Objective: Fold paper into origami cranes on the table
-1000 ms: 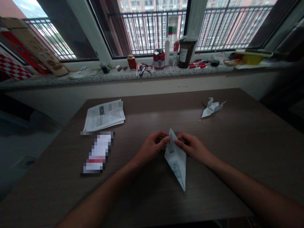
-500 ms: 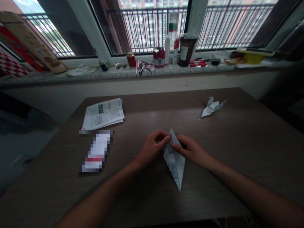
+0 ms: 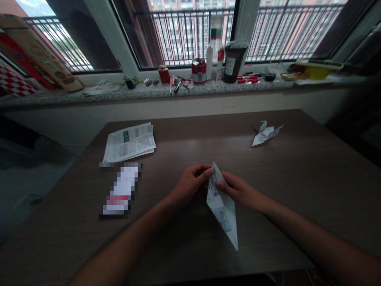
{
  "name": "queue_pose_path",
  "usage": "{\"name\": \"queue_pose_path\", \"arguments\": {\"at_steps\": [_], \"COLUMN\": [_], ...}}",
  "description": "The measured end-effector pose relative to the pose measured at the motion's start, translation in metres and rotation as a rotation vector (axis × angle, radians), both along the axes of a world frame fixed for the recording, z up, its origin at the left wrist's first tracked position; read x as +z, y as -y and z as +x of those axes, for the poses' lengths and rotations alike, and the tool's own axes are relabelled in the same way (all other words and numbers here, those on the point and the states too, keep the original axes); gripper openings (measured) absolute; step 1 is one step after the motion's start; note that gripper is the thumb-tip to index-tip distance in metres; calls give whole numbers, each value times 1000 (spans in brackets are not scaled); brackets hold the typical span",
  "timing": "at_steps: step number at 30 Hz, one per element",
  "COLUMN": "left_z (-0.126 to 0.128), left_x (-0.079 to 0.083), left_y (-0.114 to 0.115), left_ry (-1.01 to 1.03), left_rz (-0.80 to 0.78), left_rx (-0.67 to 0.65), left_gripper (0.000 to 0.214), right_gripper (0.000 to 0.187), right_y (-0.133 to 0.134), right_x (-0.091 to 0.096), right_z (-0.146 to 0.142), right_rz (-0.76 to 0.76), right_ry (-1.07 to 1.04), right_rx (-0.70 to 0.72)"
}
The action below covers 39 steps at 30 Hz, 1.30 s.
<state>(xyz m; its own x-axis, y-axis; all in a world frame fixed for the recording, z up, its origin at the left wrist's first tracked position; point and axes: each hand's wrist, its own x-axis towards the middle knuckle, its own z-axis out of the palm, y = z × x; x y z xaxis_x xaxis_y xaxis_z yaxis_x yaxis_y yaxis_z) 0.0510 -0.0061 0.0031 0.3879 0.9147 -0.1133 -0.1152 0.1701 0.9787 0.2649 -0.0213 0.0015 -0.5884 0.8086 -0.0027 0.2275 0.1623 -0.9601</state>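
Note:
A printed sheet of paper (image 3: 224, 208), folded into a long, narrow diamond, is held between my hands above the table's near middle. Its lower point slants down to the right. My left hand (image 3: 195, 180) pinches the upper left edge near the top tip, thumb in front. On the right side, my right hand (image 3: 236, 188) grips the paper with its thumb on the front face and the fingers behind, mostly hidden. A folded paper crane (image 3: 264, 133) stands farther back on the right of the table.
Folded newspaper (image 3: 131, 143) lies at the table's back left, with a blurred-out phone-like object (image 3: 122, 190) in front of it. Beyond the brown table (image 3: 190, 137), a granite sill (image 3: 143, 93) carries a red can (image 3: 199, 71), bottles, a dark cup (image 3: 233, 63) and small tools.
The lower point of the folded paper has swung down and to the right, and more of its printed face shows. Both hands stay nearly in place, still holding it.

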Motion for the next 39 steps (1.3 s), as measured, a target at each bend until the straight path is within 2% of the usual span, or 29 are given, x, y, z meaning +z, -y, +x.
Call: {"name": "queue_pose_path", "arguments": {"at_steps": [9,19,24,28,32,36,39], "left_z": [2,2,-2,-5,-5,-6,-6], "left_x": [4,3,8,10,8,7,5], "left_y": [1,0,-1,-1,0,2,2], "left_ry": [-45,-101,-193,-301,-308,-228,-215], "left_rz": [-5,79,158,234,202,124,121], "left_rx": [26,45,6,-34,-79,-164,-178], "left_gripper": [33,29,29,27,33,41,48], "right_gripper": [26,24,29,33,31,30,29], "right_y": [0,1,-5,-11,-14,-15,-16], "right_x": [-3,-3,-9,-8,-5,-3,-2], "right_z": [-2,-4,1,5,9,9,8], "right_rz": [49,97,44,12,53,10,-17], "right_ry": [19,41,16,-22,-36,-66,-107], "right_rx": [-4,-35,-125,-254,-377,-416,-444]}}
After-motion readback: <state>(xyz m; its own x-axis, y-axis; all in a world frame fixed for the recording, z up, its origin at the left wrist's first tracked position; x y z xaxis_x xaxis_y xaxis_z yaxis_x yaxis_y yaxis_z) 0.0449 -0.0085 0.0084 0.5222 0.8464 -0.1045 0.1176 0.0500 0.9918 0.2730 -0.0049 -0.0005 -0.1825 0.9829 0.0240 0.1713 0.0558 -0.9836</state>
